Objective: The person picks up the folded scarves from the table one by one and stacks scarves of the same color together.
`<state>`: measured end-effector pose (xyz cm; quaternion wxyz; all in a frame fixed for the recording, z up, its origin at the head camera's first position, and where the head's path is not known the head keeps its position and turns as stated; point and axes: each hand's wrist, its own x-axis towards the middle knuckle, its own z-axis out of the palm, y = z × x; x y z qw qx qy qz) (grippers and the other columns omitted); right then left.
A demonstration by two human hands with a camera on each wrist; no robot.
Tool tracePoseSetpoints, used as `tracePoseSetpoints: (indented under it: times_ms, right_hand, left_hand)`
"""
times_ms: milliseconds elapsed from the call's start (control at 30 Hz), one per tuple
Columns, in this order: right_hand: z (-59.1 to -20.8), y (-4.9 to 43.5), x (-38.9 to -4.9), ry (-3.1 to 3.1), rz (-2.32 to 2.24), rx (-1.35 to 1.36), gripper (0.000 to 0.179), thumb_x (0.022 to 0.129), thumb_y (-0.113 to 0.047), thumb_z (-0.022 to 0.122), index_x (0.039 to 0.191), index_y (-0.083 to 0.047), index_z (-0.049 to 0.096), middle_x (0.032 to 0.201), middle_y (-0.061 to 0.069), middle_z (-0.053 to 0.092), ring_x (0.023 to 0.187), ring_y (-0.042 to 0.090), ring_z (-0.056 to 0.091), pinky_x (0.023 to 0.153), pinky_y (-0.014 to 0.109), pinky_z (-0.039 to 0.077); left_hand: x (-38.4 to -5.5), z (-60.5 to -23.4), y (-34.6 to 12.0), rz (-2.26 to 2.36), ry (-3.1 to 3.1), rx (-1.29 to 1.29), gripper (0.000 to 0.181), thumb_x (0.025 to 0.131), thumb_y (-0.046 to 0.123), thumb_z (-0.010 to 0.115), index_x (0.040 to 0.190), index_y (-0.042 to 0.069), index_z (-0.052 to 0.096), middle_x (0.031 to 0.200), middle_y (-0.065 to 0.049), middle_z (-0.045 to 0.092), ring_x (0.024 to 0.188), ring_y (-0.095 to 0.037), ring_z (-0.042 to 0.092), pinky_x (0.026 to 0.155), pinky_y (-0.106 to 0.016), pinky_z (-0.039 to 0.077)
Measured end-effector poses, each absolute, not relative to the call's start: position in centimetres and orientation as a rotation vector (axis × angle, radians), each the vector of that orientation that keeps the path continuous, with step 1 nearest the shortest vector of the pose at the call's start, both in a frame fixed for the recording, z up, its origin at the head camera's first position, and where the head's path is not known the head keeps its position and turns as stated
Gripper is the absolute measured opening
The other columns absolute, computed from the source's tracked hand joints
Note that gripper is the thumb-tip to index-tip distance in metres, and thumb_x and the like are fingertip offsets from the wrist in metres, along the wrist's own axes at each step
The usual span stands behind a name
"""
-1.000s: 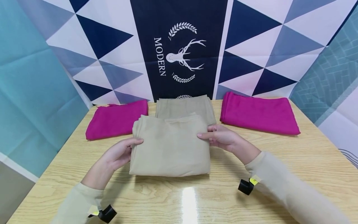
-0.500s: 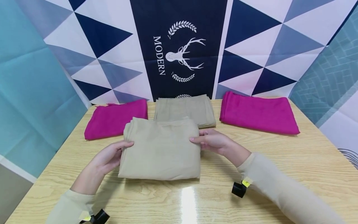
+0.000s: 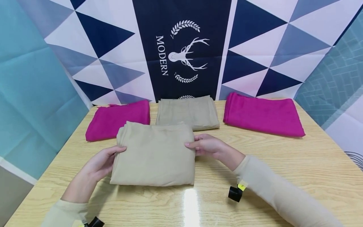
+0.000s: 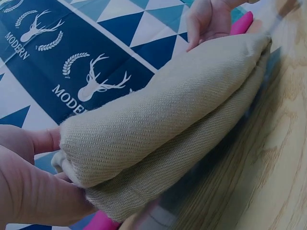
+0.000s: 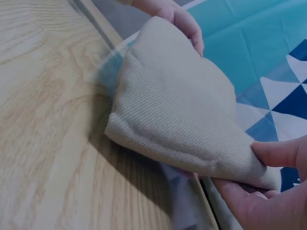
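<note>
A folded beige cloth (image 3: 154, 154) is held up between both hands, its near edge close over the table. My left hand (image 3: 100, 162) pinches its left side, thumb on top and fingers underneath. On the opposite side, my right hand (image 3: 211, 147) grips the edge the same way. The left wrist view shows the cloth's thick folded layers (image 4: 158, 129) beside the thumb. In the right wrist view, the woven underside and rounded fold (image 5: 177, 105) face the camera.
Along the back of the wooden table (image 3: 255, 164) lie a folded magenta cloth (image 3: 122, 118) on the left, a second beige cloth (image 3: 188, 113) in the middle and another magenta cloth (image 3: 262, 115) on the right. A patterned backdrop (image 3: 181, 47) rises behind them.
Both hands have carried the held beige cloth to the left and slightly nearer, uncovering more of the beige cloth at the back and overlapping the left magenta one more.
</note>
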<state>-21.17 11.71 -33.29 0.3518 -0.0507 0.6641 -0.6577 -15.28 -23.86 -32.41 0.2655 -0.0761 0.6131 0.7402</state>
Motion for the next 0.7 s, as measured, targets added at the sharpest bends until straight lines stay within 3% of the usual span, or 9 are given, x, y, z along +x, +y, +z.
tracePoseSetpoints:
  times_ms: [233, 700]
  right_hand:
    - [-33.8, 10.8, -21.2, 1.704, -1.690, -0.157, 0.016, 0.095, -0.007, 0.054, 0.109, 0.000, 0.058, 0.082, -0.009, 0.067, 0.078, 0.003, 0.061, 0.085, 0.025, 0.054]
    - [-34.4, 9.0, -21.4, 1.672, -1.704, -0.100, 0.009, 0.096, -0.006, 0.053, 0.102, -0.001, 0.058, 0.080, -0.006, 0.066, 0.078, 0.004, 0.062, 0.082, 0.024, 0.053]
  left_hand:
    - [-15.3, -32.9, -24.7, 1.988, 1.641, -0.203, 0.017, 0.102, 0.023, 0.043, 0.119, 0.020, 0.043, 0.108, 0.013, 0.059, 0.098, -0.002, 0.062, 0.088, -0.023, 0.053]
    - [-15.4, -33.9, -26.3, 2.015, 1.591, -0.234, 0.012, 0.102, 0.021, 0.042, 0.111, 0.022, 0.051, 0.104, 0.011, 0.061, 0.095, -0.003, 0.063, 0.084, -0.024, 0.054]
